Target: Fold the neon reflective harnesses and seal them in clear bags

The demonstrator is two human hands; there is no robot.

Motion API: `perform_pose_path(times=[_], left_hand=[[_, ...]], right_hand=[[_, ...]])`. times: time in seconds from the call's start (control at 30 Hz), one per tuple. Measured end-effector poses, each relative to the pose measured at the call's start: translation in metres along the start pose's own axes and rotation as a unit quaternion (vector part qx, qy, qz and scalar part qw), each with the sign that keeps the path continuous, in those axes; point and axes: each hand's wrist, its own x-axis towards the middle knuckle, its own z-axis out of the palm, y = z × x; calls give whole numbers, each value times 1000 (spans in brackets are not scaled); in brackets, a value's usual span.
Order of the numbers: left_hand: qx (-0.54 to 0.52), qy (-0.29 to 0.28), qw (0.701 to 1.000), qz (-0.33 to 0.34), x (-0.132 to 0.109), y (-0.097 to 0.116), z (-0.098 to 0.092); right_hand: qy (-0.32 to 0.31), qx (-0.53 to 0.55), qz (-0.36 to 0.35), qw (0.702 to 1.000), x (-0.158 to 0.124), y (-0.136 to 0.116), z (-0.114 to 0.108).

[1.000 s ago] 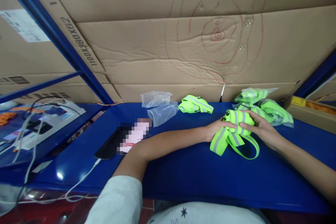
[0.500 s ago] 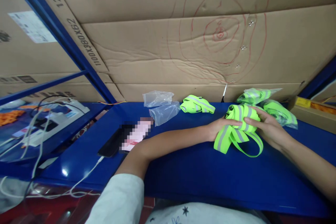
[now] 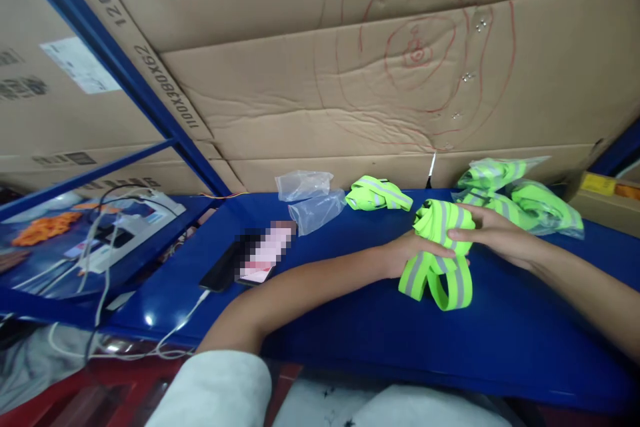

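Note:
A bundle of neon-yellow reflective strap [image 3: 443, 223] with a grey stripe is held above the blue table. My left hand [image 3: 407, 252] grips it from the left, the fingers partly hidden by the strap. From the right, my right hand [image 3: 487, 233] is closed on the rolled part, thumb on the front. A strap end and a loop hang below my hands. Behind it lies another folded reflective strap [image 3: 379, 193], with two clear plastic bags [image 3: 316, 210] at its left. Several bagged reflective straps [image 3: 537, 203] are piled at the back right.
Two phones, one black [image 3: 223, 268] and one with a lit screen [image 3: 260, 267], lie left of my forearm. White cables run over the table's left edge. A cardboard wall [image 3: 280, 93] stands behind, and a box [image 3: 607, 203] at the right.
The held strap bundle and both hands have shifted slightly left. The hanging loop has swung inward and now hangs closer to the strap end. The camera view has tilted a little.

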Motion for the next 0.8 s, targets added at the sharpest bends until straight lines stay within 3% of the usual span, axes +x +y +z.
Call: perform_pose_path(times=[0.13,0.3,0.47,0.57,0.63,0.7,0.8], left_hand=[[-53,73,994,55,-29,-5,0],[-82,93,987,105,-58,-9,0],[-116,67,984,116,-58,-16,-9],[-132,56,981,133,-54,-18,-14],[-143,54,977,151,-55,-17,-17],[-141,64,975,161,-57,-13,-19],[-126,79,975,167,-60,-7,-22]], right_hand=[[93,-118,-157,976,9,-4,22],[129,-307,-380,863,2,8,45],[127,-452,-460,754,-1,29,50],[128,-505,-476,708,1,38,52],[115,-524,-473,699,2,40,55],[92,-522,-465,709,1,41,58],[30,-462,-452,763,-2,39,60]])
